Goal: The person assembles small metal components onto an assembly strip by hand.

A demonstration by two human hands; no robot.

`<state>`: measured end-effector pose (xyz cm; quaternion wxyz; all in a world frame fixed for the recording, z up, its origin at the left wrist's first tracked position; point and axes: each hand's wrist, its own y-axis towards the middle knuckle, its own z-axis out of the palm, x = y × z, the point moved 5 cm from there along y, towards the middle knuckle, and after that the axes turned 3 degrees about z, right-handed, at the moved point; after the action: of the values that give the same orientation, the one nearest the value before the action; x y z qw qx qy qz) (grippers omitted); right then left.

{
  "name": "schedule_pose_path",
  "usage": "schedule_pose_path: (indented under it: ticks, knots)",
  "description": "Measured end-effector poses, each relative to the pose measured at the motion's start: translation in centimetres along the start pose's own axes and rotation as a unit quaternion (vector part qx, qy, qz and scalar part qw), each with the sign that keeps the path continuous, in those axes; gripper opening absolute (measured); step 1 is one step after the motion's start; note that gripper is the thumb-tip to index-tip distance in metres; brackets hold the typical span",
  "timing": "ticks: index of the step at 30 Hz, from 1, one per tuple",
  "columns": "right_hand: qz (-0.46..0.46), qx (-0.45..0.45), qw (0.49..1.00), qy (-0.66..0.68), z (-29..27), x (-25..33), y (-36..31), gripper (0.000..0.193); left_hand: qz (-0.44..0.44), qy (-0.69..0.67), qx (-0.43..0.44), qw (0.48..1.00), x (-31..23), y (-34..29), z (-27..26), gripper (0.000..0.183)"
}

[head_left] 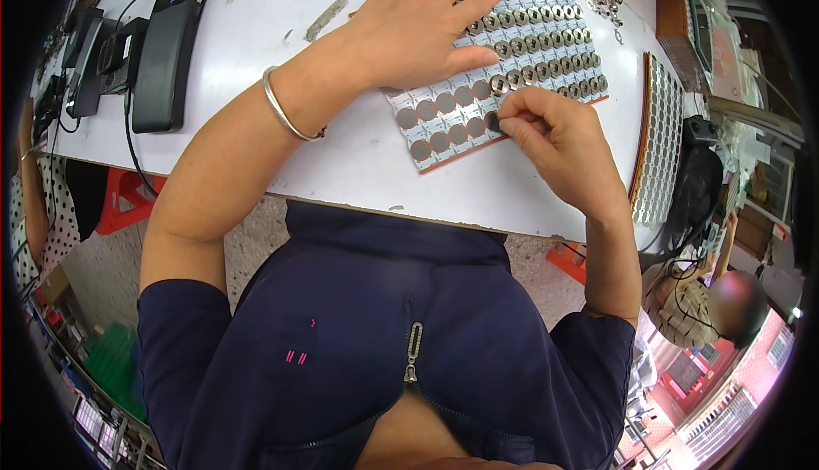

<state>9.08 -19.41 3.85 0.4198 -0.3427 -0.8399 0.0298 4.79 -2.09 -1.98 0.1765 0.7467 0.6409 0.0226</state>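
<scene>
One flat, pale panel [431, 126] is being worked on at the far side of the white desk [256, 43], right of centre; grey circles are being shown in its nearer left rows, while its rows farther right are being filled by shiny round metal parts [543, 70]. In the panel's front row, a dark disc [492, 121] is being pinched between the thumb and fingers of the right hand [559, 142]. The panel's far left part is being partly covered by the left hand [418, 26], whose fingers are being held spread and loose. A silver bangle [284, 110] is being worn on that wrist. Just past the panel's far right corner, loose metal pieces [604, 8] are being seen scattered. Farther right, a similar patterned panel [659, 142] is being seen lengthwise near the desk's edge. Well to the left, a black slab-shaped device [169, 65] is being seen beside cables.
</scene>
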Motion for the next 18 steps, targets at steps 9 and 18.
schedule_pose_path:
  ticks: [9,18]
  knots:
    - [-0.159,-0.09,0.98,-0.082,1.0,0.0,-0.2,0.008,-0.002,-0.03,0.024,0.999,-0.3,0.2,-0.3,0.073]
    - [-0.111,-0.169,0.979,-0.027,1.8,-1.7,-1.4,0.017,-0.012,-0.014,0.015,1.0,-0.1,0.1,0.2,0.073]
